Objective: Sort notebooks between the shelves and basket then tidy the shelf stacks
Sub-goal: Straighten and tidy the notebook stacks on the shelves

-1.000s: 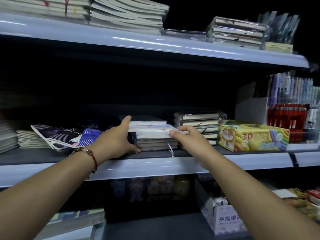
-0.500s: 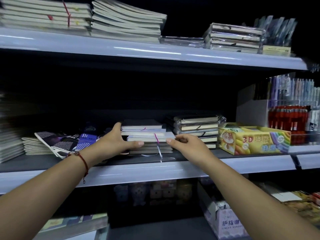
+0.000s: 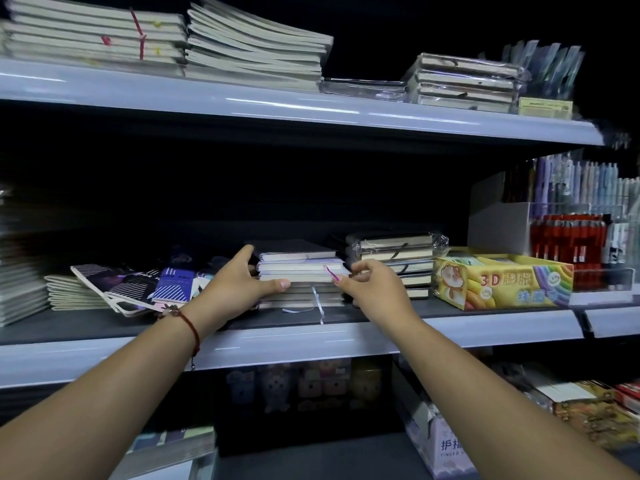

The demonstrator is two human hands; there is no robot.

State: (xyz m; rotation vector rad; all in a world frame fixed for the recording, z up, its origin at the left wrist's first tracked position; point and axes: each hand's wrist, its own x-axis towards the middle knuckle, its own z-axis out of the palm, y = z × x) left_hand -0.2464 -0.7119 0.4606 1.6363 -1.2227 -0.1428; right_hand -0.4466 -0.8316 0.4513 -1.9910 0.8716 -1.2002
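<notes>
While both hands work at the centre notebook stack [image 3: 300, 276], these are the weak spots as I judge them:

Stack position: on the middle shelf [image 3: 485, 328], between the fanned striped notebooks [image 3: 138, 287] and the wrapped notebook pile [image 3: 398, 258]; its upper books sit askew over the lower ones.

Left hand [image 3: 235, 289]: grip spread, thumb laid along the front edge, fingers reaching to the stack's left side; it holds nothing, only presses.

Right hand [image 3: 375, 289]: fingers loosely curled at the right front corner; whether they pinch a cover or merely touch it I cannot tell.

Slide risk: uneven pushing could shear the top books off toward the back or the shelf lip.

Ribbon risk: the loose bookmark ribbons [image 3: 317, 308] hanging over the front could snag on fingers and drag a book out.

Neighbour risk: a sideways shove could nudge the wrapped pile or topple the leaning striped notebooks.

Basket: not in view.
</notes>
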